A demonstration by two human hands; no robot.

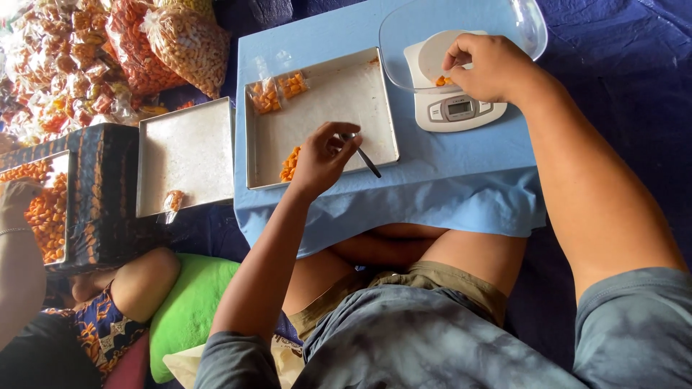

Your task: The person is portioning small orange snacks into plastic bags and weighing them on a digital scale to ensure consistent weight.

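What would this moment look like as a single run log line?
left hand: holds spoon over metal tray | right hand: on orange snacks on kitchen scale | table: blue cloth

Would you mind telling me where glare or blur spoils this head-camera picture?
In the head view, the clear bowl on the white scale catches a bright reflection at its rim, the snack bags at top left are washed out with glare, and the left hand and right hand look sharp.
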